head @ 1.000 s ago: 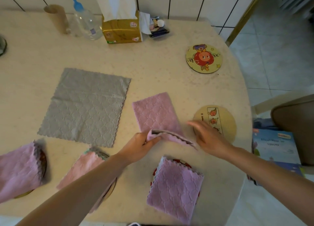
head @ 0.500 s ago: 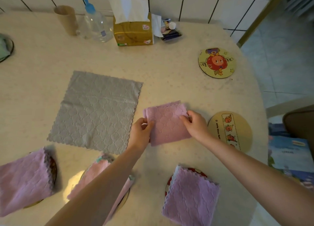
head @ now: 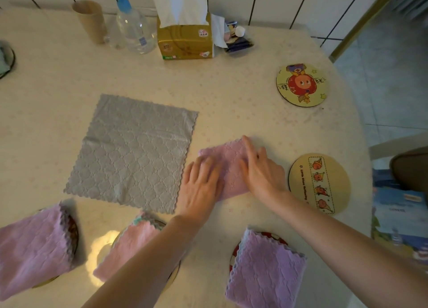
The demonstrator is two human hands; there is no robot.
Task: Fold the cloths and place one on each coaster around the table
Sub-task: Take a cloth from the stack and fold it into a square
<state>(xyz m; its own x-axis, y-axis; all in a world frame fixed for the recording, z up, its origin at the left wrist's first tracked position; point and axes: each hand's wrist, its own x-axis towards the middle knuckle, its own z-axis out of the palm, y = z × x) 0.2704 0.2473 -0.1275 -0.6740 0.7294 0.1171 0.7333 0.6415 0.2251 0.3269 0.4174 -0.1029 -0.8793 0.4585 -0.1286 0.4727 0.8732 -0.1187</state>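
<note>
Pressing the pink cloth [head: 229, 166] beside the "Little Stone Suffering" coaster [head: 319, 182], both hands flat.

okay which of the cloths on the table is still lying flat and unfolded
The grey cloth, spread open on the table left of the hands. The pink cloth under both hands is folded, as are the three cloths sitting on coasters along the near edge.

The tan round coaster [head: 319, 183] near the table's right edge carries a line of small dark print along the left of its dashed picture strip; it begins "Little", and the words after that are too blurred to make out. The gold tissue box [head: 184, 41] bears a round white label with red Chinese characters, too small to read. The yellow cartoon coaster [head: 301, 85] shows dark handwritten-style characters beside its red figure, not legible.
</note>
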